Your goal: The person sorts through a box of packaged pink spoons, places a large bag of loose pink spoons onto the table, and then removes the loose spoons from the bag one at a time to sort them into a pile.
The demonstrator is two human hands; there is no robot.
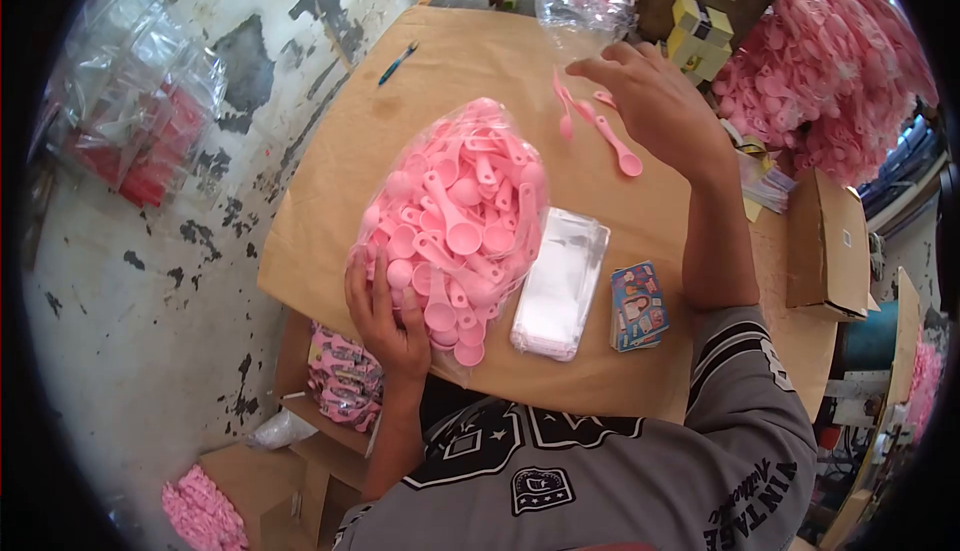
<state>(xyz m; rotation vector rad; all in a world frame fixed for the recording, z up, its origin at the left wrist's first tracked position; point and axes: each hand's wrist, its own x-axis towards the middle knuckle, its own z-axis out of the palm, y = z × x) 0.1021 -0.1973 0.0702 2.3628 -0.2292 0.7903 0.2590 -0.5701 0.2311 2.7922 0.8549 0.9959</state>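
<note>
1. The bag (450, 221) lies on the table (330, 176), bulging with pink spoons (463, 236); its plastic is clear and thin.
2. It will probably handle as a light, shifting load: soft and slippery outside, stiff pieces inside. The film could tear, so take hold with a broad palm under the filled part, not a pinch.
3. The left hand (388, 323) rests on the bag's near left side, fingers spread, not clenched.
4. The right hand (655, 106) is raised by the loose spoons (627, 161), beyond the bag, fingers partly bent; whether it grasps one, I cannot tell.
5. Just right of the bag lie clear sleeves (560, 286), then cards (638, 306).
6. Farther out: a pen (398, 63) and a carton (828, 246).
</note>
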